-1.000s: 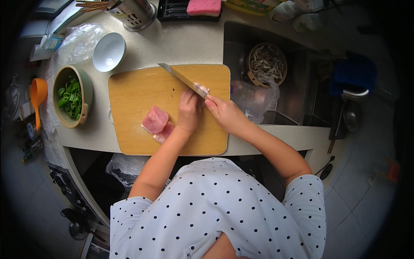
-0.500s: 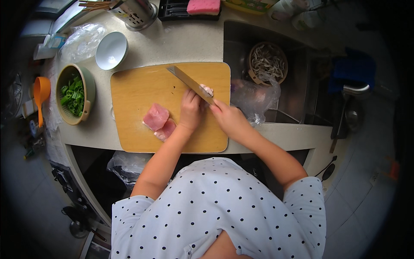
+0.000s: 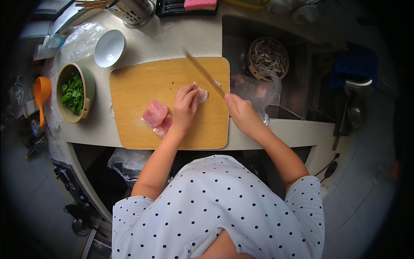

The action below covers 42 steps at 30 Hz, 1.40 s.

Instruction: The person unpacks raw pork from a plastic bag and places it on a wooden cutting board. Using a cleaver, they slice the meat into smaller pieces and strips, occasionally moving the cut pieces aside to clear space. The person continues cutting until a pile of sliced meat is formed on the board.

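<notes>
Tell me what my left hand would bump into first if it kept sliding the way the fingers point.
The left hand points up-right, fingertips on the small meat piece. Just beyond is the knife blade, likely met next, though its height is unclear.

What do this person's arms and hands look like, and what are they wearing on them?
Both arms are bare from the short sleeves down. The left hand and right hand wear no gloves; no rings, watch or bracelets are visible. The top is pale with small dark polka dots.
</notes>
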{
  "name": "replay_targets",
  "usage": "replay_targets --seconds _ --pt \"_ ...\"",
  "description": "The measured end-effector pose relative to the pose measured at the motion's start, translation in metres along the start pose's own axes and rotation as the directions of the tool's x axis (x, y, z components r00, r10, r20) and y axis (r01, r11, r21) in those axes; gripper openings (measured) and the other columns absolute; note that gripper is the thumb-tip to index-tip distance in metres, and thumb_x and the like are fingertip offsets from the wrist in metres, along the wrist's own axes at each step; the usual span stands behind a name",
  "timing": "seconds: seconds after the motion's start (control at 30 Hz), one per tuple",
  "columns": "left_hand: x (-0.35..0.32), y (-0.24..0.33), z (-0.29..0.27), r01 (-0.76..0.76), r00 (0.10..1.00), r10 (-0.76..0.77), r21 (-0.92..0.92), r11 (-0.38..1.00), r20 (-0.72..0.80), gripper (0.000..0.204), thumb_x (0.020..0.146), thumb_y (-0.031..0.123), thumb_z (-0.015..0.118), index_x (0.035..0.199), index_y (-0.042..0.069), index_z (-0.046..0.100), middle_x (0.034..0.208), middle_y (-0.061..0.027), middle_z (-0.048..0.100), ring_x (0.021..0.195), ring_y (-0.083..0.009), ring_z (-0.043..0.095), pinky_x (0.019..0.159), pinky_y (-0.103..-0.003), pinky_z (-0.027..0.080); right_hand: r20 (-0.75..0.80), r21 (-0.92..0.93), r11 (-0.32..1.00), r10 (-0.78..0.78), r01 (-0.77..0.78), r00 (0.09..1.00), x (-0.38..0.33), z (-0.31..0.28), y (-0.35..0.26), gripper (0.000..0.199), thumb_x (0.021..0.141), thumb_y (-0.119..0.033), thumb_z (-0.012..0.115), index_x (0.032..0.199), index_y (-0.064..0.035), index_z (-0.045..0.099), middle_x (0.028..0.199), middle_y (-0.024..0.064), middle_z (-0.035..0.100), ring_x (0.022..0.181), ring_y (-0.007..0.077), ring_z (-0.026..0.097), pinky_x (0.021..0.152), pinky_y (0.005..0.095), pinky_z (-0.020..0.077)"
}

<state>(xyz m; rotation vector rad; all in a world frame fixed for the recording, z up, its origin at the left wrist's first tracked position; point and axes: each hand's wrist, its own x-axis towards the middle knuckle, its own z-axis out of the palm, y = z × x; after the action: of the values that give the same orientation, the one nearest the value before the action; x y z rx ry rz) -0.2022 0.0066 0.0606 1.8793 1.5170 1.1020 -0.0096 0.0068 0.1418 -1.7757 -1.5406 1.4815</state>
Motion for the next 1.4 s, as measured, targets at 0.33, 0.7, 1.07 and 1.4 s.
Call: replay_targets --seconds 0.33,0.7,1.07,1.4 --pt "-0.013 0.0 -0.005 -0.004 0.999 -0.002 0.134 0.991 0.043 0.02 0.071 -0.007 0.064 0.091 -0.004 0.062 0.098 -0.0174 0.06 0.099 -0.0371 0.055 0.085 -0.043 0.046 0.118 -0.352 0.914 -0.171 0.202 0.978 -0.027 0.004 0.003 0.034 0.094 -0.033 0.049 0.101 -0.0013 0.058 0.071 0.02 0.064 0.065 0.0387 0.062 0.059 0.0468 0.0497" --pt "-0.013 -0.009 0.004 0.025 0.999 -0.028 0.081 0.996 0.044 0.024 0.067 -0.005 0.065 0.091 -0.002 0.062 0.094 -0.0173 0.061 0.092 -0.0384 0.055 0.081 -0.044 0.047 0.124 -0.336 0.903 -0.241 0.269 0.963 0.019 0.042 -0.008 0.032 0.093 -0.033 0.05 0.091 -0.0014 0.055 0.068 0.0213 0.062 0.065 0.0403 0.061 0.058 0.0475 0.0493" --pt "-0.008 -0.009 0.004 -0.036 0.999 0.036 0.097 0.995 0.004 0.017 0.069 -0.007 0.063 0.085 -0.002 0.062 0.091 -0.0163 0.061 0.091 -0.0364 0.055 0.08 -0.042 0.047 0.141 -0.283 0.939 -0.163 0.198 0.977 0.019 0.038 -0.007 0.038 0.095 -0.037 0.044 0.098 -0.0017 0.058 0.074 0.0227 0.063 0.072 0.0416 0.061 0.064 0.0473 0.0492" --pt "-0.015 0.014 -0.02 0.198 0.978 -0.194 0.037 0.98 -0.076 0.015 0.079 -0.004 0.061 0.094 -0.004 0.063 0.098 -0.0156 0.062 0.09 -0.0317 0.059 0.08 -0.036 0.048 0.07 -0.137 0.987 -0.077 0.086 0.995 -0.028 0.005 -0.003 0.04 0.096 -0.035 0.046 0.105 0.0008 0.06 0.077 0.0234 0.063 0.073 0.041 0.062 0.066 0.0452 0.0497"
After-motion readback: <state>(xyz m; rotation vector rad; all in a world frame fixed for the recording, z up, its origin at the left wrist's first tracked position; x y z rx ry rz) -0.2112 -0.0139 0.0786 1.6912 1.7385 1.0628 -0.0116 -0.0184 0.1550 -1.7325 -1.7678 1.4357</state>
